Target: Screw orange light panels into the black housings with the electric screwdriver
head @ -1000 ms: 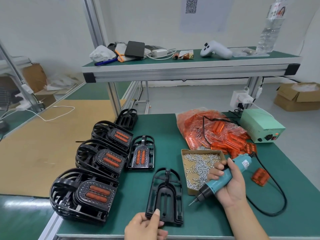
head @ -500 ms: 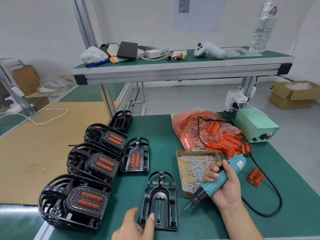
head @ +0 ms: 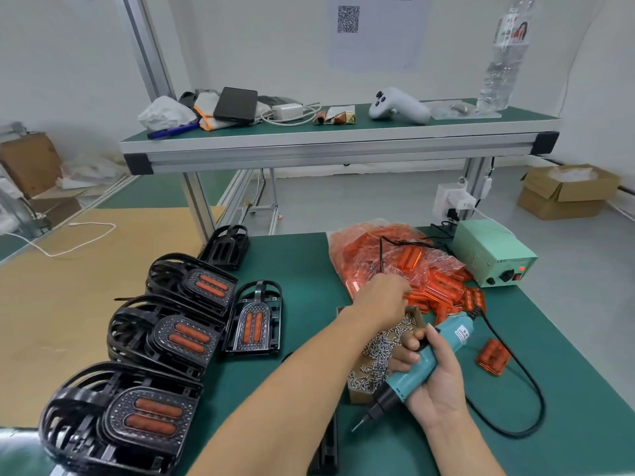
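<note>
Head view: left hand (head: 385,293) reaching over heaped orange panels (head: 443,290), grip unclear; right hand (head: 436,379) clasping electric screwdriver (head: 426,359); three stacks of housings (head: 178,338) at left table edge (head: 58,470).

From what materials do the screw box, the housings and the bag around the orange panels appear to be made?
Screw box: probably brown cardboard, matte, with a thin folded wall.
Black housings: likely moulded plastic, semi-gloss, with thin ribs and soft highlights.
Bag around the orange light panels: seemingly thin clear plastic film, since it wrinkles, glints and shows the panels through it. The panels themselves look like translucent glossy plastic.
</note>
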Demonstrator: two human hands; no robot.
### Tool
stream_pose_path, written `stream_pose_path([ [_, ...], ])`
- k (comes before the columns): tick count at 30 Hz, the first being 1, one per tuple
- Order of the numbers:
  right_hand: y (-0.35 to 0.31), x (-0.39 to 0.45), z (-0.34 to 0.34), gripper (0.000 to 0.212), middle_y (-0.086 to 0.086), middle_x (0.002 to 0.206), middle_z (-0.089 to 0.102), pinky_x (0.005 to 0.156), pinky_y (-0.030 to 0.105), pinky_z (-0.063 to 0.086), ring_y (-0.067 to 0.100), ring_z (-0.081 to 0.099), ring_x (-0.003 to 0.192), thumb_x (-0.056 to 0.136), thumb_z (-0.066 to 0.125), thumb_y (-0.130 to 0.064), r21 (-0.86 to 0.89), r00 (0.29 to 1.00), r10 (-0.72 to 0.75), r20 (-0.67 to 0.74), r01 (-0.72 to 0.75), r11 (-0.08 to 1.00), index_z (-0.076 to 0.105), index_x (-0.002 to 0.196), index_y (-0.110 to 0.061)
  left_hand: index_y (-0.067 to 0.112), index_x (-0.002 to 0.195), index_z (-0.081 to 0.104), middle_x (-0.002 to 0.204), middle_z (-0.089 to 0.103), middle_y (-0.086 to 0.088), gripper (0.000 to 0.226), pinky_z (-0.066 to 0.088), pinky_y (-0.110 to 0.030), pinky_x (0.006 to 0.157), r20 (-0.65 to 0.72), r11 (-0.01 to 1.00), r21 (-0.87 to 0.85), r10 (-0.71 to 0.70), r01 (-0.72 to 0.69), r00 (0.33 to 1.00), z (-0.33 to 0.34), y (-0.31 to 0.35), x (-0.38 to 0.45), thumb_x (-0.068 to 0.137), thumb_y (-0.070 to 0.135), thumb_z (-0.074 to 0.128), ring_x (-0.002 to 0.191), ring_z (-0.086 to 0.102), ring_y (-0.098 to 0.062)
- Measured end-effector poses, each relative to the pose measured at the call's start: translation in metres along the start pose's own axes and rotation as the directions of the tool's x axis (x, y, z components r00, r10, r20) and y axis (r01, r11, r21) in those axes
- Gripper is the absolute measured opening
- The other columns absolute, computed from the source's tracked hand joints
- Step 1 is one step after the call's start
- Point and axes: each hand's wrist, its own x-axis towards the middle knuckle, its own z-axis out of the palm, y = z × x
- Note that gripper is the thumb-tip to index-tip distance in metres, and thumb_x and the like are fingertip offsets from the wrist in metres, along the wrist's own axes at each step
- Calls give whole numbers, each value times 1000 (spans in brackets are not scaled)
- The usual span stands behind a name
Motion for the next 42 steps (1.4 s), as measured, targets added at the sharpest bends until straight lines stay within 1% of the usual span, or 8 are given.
stream_pose_path([
  [5,0,0,0,23,-2,70,48,44,19,41,5,43,49,94,58,-28,1,1000,-7,-16,7,1000,62,76,-16,25,149,46,167,25,2,65,38,-51,114,141,977,122,159,-176,977,18,8,20,90,4,63,149,27,-29],
  [9,1,0,1,19,-1,70,48,43,19,41,6,43,49,92,60,-27,-4,999,-17,-38,16,1000,60,77,-15,28,136,62,170,11,7,42,28,-57,119,293,941,239,163,-238,942,20,13,33,96,18,60,155,9,-26],
  [13,2,0,1,20,-1,69,48,43,20,40,6,43,48,91,61,-26,0,998,-26,-49,26,1000,62,75,-15,16,135,62,169,15,3,40,29,-57,116,320,912,303,176,-277,931,27,16,38,97,25,58,152,15,-27],
  [24,1,0,2,22,-1,70,47,44,19,41,7,44,49,93,59,-27,-18,999,-24,-30,23,1000,62,75,-14,8,126,69,137,54,-8,31,49,-45,103,-206,961,39,276,-274,939,12,-2,-5,99,10,54,127,46,-25],
  [28,1,-2,2,21,-2,71,47,46,19,42,6,44,51,94,59,-28,-39,1000,-22,-9,22,999,59,77,-16,14,119,72,112,57,5,23,52,-28,93,-453,950,-308,-108,-41,885,-14,-14,-57,99,13,60,99,58,-7],
  [32,1,-2,2,22,-3,71,49,48,19,42,6,45,52,95,60,-28,-68,1000,-27,-5,27,997,61,76,-18,42,98,70,100,61,20,17,44,-8,79,-424,787,-589,-495,184,758,-37,-31,-139,93,25,70,94,59,8],
  [37,1,-1,0,20,-5,72,50,50,19,44,5,46,54,94,62,-30,-71,1000,-8,2,8,997,62,77,-20,43,94,74,90,71,26,16,45,-4,70,-306,645,-708,-648,288,698,-40,-35,-250,84,32,81,87,66,6],
  [42,2,-1,1,18,-6,73,51,51,19,44,4,47,54,93,64,-31,-69,1000,-6,-10,5,998,60,79,-20,36,81,76,77,67,15,18,44,-5,67,-364,666,-636,-704,389,610,-3,-24,-291,74,26,90,73,66,0],
])
